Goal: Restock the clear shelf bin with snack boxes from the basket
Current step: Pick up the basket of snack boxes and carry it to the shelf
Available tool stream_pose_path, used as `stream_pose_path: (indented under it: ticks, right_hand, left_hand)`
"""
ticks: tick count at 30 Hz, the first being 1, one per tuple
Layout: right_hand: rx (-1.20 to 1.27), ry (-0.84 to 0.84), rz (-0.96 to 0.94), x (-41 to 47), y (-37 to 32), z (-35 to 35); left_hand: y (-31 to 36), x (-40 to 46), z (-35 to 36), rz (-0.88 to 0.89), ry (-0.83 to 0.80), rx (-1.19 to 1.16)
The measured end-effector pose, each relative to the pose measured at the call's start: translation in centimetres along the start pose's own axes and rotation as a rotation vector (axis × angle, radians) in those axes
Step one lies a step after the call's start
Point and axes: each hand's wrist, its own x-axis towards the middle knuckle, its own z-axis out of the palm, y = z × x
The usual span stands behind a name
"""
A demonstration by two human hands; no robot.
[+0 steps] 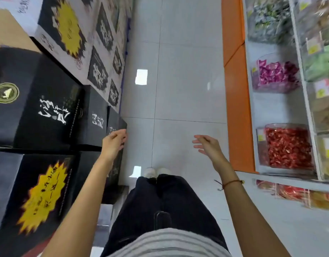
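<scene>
At lower centre of the frame, both hands are seen empty, left hand [113, 143] loosely curled beside stacked black boxes [96, 117], right hand [208, 144] spread; no basket or snack boxes visible, so the wrong stock may be grabbed for a clear bin [288, 145] at right.

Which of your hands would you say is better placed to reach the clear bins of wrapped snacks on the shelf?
Right. The right hand hangs open on the side of the clear bins; the left hand is by the black boxes opposite.
</scene>
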Motion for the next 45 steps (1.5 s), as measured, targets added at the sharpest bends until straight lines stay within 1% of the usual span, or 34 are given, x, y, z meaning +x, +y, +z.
stream_pose_path:
  ticks: [6,10,13,17,23,28,32,35,40,45]
  right_hand:
    - [0.051,0.111,-0.021,4.9,-4.6,0.3]
    - [0.050,0.107,-0.014,9.6,-9.1,1.1]
    - [0.061,0.102,0.011,12.9,-12.5,1.8]
    - [0.074,0.117,0.033,16.9,-17.0,2.3]
    - [0.120,0.196,0.069,23.1,-23.9,0.9]
    - [0.148,0.211,0.113,31.2,-30.5,-1.0]
    - [0.114,0.161,0.110,39.0,-38.4,-2.9]
    - [0.083,0.131,0.068,45.1,-45.4,-4.1]
    - [0.053,0.112,0.025,54.4,-56.1,-5.1]
    - [0.070,0.115,0.044,63.5,-64.5,-5.4]
  left_hand:
    - [2.0,3.3,-0.6,-0.005,0.040,0.028]
    - [4.5,7.1,-1.1,-0.027,0.087,0.027]
    - [7.7,10.5,-0.7,-0.025,0.105,0.011]
    - [13.7,15.6,0.6,-0.015,0.104,0.002]
    - [25.3,24.4,3.8,0.051,0.026,0.071]
    - [34.4,32.4,7.8,0.065,-0.020,0.117]
    - [41.0,38.3,11.4,0.041,0.000,0.125]
    - [46.0,42.5,13.6,0.038,0.026,0.118]
    - [53.9,49.2,15.6,0.019,0.089,0.071]
    - [61.9,57.5,18.1,0.006,0.123,0.039]
